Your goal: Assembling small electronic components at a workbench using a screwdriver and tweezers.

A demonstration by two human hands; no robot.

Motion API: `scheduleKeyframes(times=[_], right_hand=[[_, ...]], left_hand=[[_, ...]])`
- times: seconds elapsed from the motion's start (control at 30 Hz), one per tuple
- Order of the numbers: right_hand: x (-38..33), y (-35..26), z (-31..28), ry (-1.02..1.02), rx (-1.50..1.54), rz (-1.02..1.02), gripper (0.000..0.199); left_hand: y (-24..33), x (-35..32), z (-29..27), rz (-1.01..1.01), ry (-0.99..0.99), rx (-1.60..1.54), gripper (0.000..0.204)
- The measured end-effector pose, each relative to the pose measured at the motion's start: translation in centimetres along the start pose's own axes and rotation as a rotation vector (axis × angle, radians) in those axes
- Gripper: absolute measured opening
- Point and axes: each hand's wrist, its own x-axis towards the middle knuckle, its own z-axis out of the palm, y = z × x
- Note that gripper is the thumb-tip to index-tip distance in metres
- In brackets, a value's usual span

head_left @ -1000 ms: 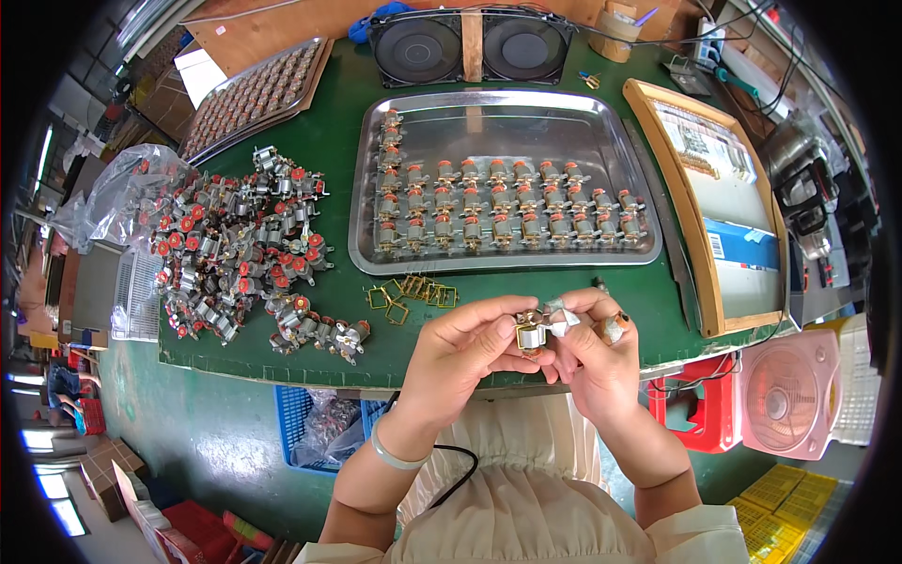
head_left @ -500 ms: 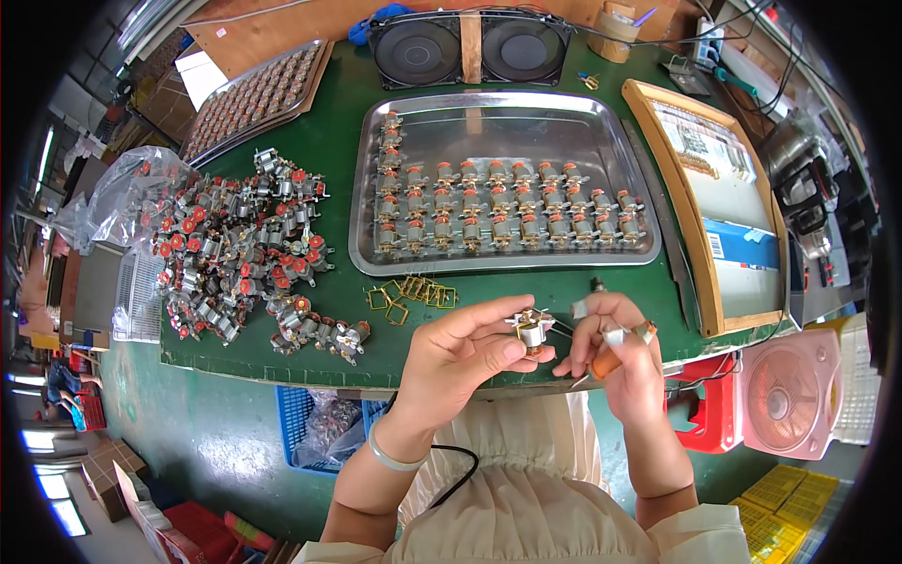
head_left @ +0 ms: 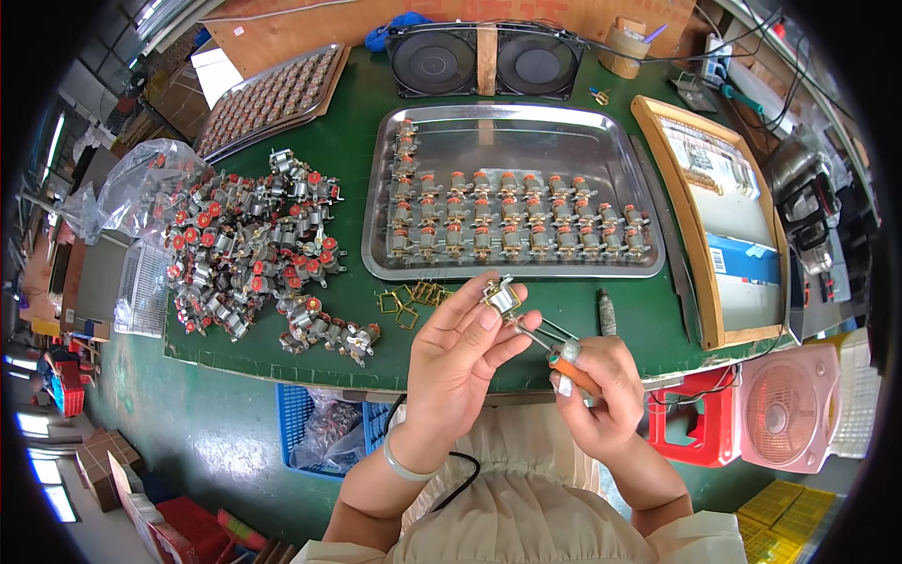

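Note:
My left hand [head_left: 451,362] pinches a small silver motor-like part [head_left: 502,299] between thumb and fingers, just above the table's front edge. A thin brass-coloured frame seems to sit around the part. My right hand [head_left: 606,390] is closed around an orange-handled screwdriver [head_left: 575,374], whose thin metal shaft points up and left at the part; whether its tip touches is unclear. More thin metal prongs stick out beside that hand, their other end hidden. Several loose brass frames [head_left: 427,293] lie on the table just beyond my left hand.
A metal tray [head_left: 517,272] holds rows of red-topped parts. To the left lies a heap of similar parts [head_left: 254,249] beside a plastic bag [head_left: 141,183]. A grey cylindrical tool [head_left: 607,315] rests beyond my right hand. A wood-framed panel [head_left: 716,320] stands at right, two black speakers [head_left: 432,61] behind.
My left hand has moved slightly left and up with the part, which is now tilted. My right hand has turned, bringing the screwdriver shaft toward it. The view has shifted slightly.

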Motion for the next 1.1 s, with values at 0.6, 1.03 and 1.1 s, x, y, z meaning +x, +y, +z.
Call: scheduleKeyframes(times=[0.6,1.03,1.1], right_hand=[[0.1,0.3,-1.3,-0.278,1.199,1.078,0.035],[1.9,0.0,2.0,-0.029,0.576,0.746,0.026],[1.9,0.1,2.1,0.004,0.598,0.760,0.023]], left_hand=[[-0.5,-0.1,0.2,0.144,0.069,0.075,0.037],[-1.1,-0.3,-0.4,0.179,0.017,0.268,0.021],[-1.0,-0.3,-0.3,0.245,0.029,0.350,0.016]])
